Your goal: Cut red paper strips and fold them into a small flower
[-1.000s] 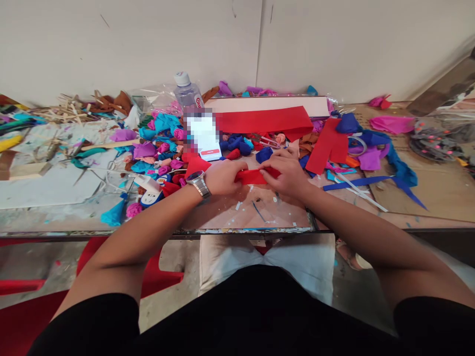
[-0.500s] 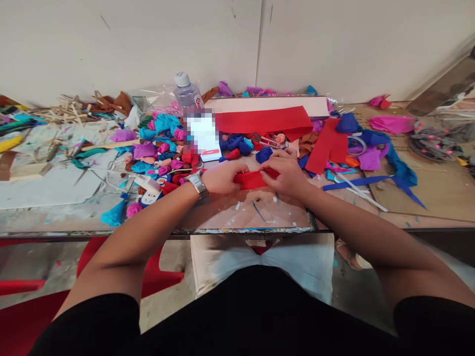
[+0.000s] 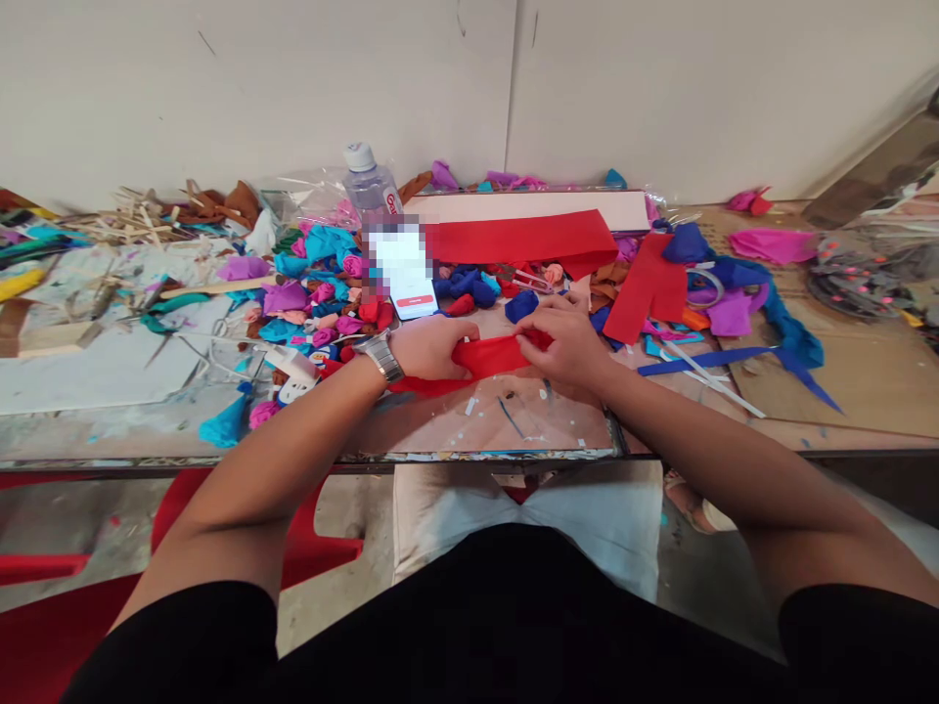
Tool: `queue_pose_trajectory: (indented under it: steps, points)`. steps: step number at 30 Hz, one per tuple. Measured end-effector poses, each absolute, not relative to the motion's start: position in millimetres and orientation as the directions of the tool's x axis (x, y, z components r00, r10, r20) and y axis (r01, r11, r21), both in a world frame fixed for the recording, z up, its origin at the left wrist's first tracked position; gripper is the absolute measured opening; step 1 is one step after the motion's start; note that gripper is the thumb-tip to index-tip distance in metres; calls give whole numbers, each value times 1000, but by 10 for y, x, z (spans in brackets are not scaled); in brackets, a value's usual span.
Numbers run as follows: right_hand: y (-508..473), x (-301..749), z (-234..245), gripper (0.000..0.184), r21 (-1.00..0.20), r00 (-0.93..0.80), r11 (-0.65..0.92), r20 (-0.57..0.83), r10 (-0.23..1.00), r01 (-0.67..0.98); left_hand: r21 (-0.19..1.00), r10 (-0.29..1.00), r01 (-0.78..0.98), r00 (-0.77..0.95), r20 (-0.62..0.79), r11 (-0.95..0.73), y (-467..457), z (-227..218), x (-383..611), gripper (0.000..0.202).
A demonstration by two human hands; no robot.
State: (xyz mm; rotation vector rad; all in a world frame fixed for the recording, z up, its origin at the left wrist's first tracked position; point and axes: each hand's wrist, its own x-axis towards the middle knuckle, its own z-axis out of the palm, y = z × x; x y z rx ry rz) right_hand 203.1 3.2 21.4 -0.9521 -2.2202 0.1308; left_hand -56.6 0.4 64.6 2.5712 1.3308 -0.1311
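Note:
A red paper strip stretches between both my hands, just above the worn wooden table. My left hand, with a metal watch on the wrist, is closed on the strip's left part, and a loose red tail trails under that wrist. My right hand pinches the strip's right end with curled fingers. A phone with a lit screen leans just behind my left hand.
Many small rolled paper flowers in pink, blue and purple lie left of the phone. A water bottle, a large red sheet, blue strips, scissors and wooden sticks crowd the back. A red chair stands lower left.
My left hand has turned and shifted slightly, gathering the red strip; a red tail now lies under the left wrist. The right hand has held its place.

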Motion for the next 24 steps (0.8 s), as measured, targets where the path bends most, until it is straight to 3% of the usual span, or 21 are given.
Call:
queue_pose_trajectory:
  steps: [4,12,24]
  points:
    - [4,2000,179,13,-338,-554,771,547,628,539,259,775,790,605,-183,-555,-37,670,-530,53]
    - [-49,1962,191,17,-307,-615,807,529,585,503,495,704,634,708,-63,-594,-104,632,-429,34]
    - [-52,1967,186,16,-299,-614,799,519,595,522,410,753,683,658,17,-605,-132,619,-388,32]
